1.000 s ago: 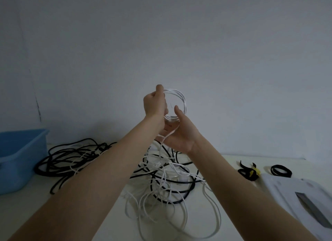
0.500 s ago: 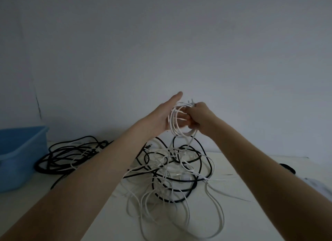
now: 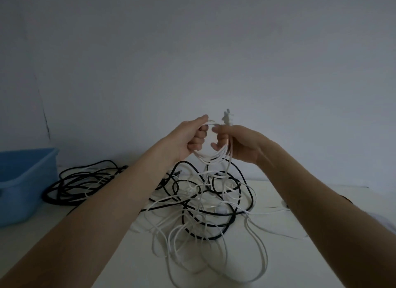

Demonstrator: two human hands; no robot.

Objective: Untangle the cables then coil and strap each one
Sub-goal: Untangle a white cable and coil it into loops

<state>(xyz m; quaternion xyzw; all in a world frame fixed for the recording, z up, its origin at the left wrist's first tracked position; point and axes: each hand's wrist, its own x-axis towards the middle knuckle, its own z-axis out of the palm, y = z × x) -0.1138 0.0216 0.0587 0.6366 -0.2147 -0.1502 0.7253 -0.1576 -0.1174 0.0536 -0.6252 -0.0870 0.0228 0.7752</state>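
Left hand (image 3: pixel 190 137) and right hand (image 3: pixel 237 144) are raised side by side above the desk (image 3: pixel 278 266), both closed on a small coil (image 3: pixel 211 157) of white cable. The left hand pinches the loops between thumb and curled fingers; the right hand clasps the other side of the bundle. The loops sag in a shallow U between the two hands, so the coil's long axis runs left to right, roughly level. A white plug (image 3: pixel 227 117) stands up out of the right hand, pointing upward toward the wall (image 3: pixel 192 51). From the coil a white strand drops nearly straight down into the tangle (image 3: pixel 203 208) of white and black cables on the desk, directly beneath the hands. White loops spread toward the near edge; black loops ring the middle. A separate heap of black cable (image 3: pixel 81 184) lies to the left, near a blue bin (image 3: pixel 23 180) at the desk's left end. No brand, label or writing can be read on any item.
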